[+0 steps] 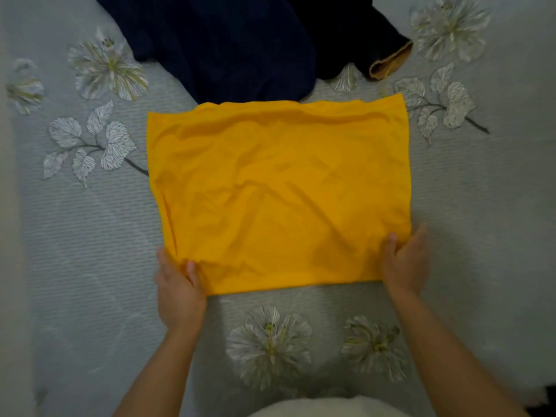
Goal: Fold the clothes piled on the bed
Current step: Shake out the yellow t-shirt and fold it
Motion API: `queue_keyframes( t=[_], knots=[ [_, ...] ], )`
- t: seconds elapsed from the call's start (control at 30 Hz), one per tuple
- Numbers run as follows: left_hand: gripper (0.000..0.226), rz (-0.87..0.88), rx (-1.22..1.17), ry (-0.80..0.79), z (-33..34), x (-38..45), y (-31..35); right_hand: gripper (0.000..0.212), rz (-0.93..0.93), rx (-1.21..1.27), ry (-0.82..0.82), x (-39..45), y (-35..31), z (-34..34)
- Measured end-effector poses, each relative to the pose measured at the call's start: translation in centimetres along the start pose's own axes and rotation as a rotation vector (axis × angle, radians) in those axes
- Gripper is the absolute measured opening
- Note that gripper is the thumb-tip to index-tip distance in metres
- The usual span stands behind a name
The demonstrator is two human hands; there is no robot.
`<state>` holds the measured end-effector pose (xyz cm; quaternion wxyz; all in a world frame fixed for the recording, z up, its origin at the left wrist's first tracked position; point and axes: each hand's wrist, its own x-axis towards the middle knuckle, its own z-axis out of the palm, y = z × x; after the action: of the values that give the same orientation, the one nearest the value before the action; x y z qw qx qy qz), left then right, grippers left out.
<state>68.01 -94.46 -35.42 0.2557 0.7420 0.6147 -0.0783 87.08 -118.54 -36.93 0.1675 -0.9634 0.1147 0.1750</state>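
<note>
A yellow garment (279,194) lies flat on the bed as a wide, wrinkled rectangle. My left hand (177,284) pinches its near left corner, thumb on top of the cloth and fingers hidden beneath. My right hand (406,263) holds the near right corner, thumb on top and fingers along the edge. Beyond the yellow piece lies a dark navy garment (228,46), its cuff with an orange lining (391,61) turned out at the right.
The bed has a grey ribbed cover (90,236) printed with pale flowers and leaves. A white patch of my own clothing (316,409) shows at the bottom edge. Something dark (544,401) sits at the bottom right corner.
</note>
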Motion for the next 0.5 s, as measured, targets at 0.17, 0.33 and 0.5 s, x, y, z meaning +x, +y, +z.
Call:
queue_keyframes(
  t=[0.17, 0.33, 0.5],
  knots=[
    [0.045, 0.012, -0.205, -0.015, 0.1, -1.9, -1.7, 0.051, 0.02, 0.075, -0.041, -0.4, 1.6, -0.6],
    [0.044, 0.026, -0.202, -0.045, -1.7, -2.5, -4.1, 0.054, -0.028, -0.039, -0.047, 0.3, 3.7, -3.2],
    [0.045, 0.112, -0.135, -0.229, -2.4, -5.6, -8.0, 0.053, -0.029, -0.118, -0.09, -1.9, 7.1, -3.9]
  ],
)
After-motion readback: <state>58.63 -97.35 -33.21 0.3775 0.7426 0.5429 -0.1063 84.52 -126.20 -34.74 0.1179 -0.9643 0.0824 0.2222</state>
